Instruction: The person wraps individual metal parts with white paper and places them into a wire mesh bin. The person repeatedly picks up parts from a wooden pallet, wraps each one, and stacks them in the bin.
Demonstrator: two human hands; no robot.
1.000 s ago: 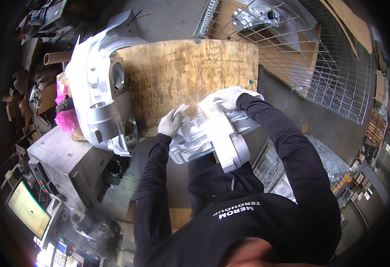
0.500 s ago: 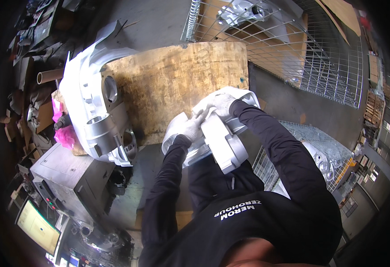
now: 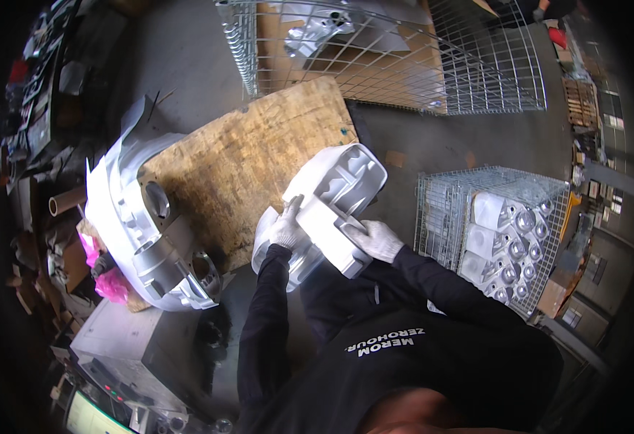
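At the desk's (image 3: 244, 145) near right edge, the silver casting (image 3: 324, 224) is held by the left hand (image 3: 286, 230) and right hand (image 3: 380, 241), the latter now shifted away from the desk, apparently for two-sided control.

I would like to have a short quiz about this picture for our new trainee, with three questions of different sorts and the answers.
1. True or false: the left hand and the right hand are both gloved.
2. In the picture, which thing is to the right of both hands?
A) the pink plastic
B) the brown tube
C) the wire cage with many metal pieces
3. Fill in the colour: both hands touch a ____ metal casting.

Key:
1. True
2. C
3. silver
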